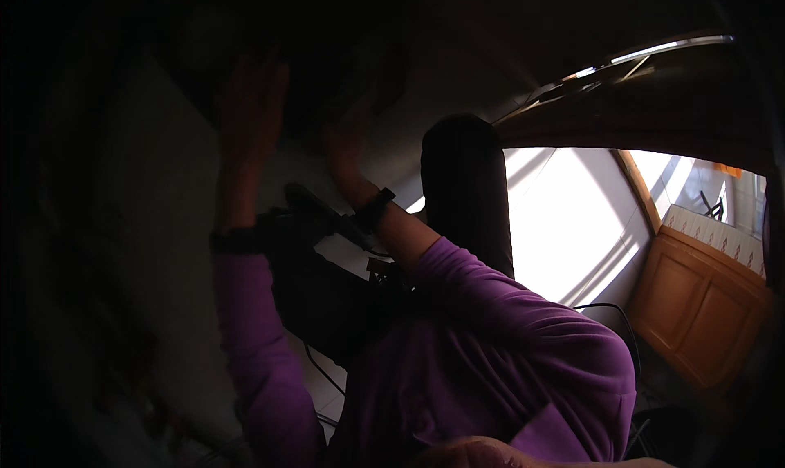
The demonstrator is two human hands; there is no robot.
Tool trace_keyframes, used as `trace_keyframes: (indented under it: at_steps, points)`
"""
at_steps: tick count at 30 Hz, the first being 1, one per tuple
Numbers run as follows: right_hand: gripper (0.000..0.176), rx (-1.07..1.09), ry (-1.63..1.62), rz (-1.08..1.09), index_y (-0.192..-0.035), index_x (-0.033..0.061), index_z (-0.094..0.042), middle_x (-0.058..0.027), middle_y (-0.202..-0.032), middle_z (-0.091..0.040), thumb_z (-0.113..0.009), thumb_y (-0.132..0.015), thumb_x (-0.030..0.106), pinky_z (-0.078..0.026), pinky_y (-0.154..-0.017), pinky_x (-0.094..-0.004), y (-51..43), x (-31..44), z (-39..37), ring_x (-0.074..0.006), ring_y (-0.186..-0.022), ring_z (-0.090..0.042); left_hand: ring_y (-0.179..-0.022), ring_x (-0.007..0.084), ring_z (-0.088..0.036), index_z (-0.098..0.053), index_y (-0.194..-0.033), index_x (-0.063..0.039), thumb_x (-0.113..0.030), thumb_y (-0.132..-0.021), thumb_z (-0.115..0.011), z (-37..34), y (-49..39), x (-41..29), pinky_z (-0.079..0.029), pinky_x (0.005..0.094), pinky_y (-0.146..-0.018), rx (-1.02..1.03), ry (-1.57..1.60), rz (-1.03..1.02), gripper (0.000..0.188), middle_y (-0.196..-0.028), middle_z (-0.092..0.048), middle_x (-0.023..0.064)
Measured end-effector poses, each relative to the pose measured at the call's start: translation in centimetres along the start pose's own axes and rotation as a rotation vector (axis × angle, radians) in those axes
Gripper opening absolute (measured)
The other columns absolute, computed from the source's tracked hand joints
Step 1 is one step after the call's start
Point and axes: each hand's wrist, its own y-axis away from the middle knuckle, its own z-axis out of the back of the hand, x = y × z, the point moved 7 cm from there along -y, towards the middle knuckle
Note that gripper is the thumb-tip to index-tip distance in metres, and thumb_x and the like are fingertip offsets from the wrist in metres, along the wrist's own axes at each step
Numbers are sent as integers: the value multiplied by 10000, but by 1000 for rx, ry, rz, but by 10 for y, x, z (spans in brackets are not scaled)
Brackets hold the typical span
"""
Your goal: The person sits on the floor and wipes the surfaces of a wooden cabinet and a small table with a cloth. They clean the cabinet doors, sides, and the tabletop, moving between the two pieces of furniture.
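Observation:
My left hand (254,109) reaches up into deep shadow, with a black band (236,241) at its wrist. Beside it, my right hand (349,140) is bent at the wrist, its fingers lost in the dark. Whatever either hand touches or holds is too dark to make out. A second black band (373,209) circles the right wrist. Below the hands, a dark object (310,204) of unclear kind lies near my legs in dark trousers (466,192). Purple sleeves (254,321) cover both forearms in part.
Bright sunlight falls on a tiled floor (561,223) at right. A wooden panelled cabinet (699,308) stands beyond it. Above hangs a dark surface with a shiny metal edge (668,48). Black cables (625,321) run behind me and beside my legs.

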Motion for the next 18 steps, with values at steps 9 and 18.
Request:
trace_keyframes:
  at_steps: [9,18]
  points:
    - [391,287,331,-283,-1302,13,-572,-225,-1285,-575,-583,-971,221,-431,-1046,-462,6,-162,-7,-336,-1196,-543,-1323,362,-488,-508,-1454,-143,-426,-1079,-356,12,-2,-4,-382,515,-1108,-188,-21,-278,494,-1492,-459,177]
    - [572,383,-577,-268,-1408,-46,-429,-269,-1354,-504,-625,-904,139,-471,-1016,-452,48,87,-10,-361,-1208,-542,-1293,338,-521,-524,-1432,-100,-343,-1083,-406,1,-14,14,-409,462,-1089,-208,-117,-401,442,-1431,-533,165]
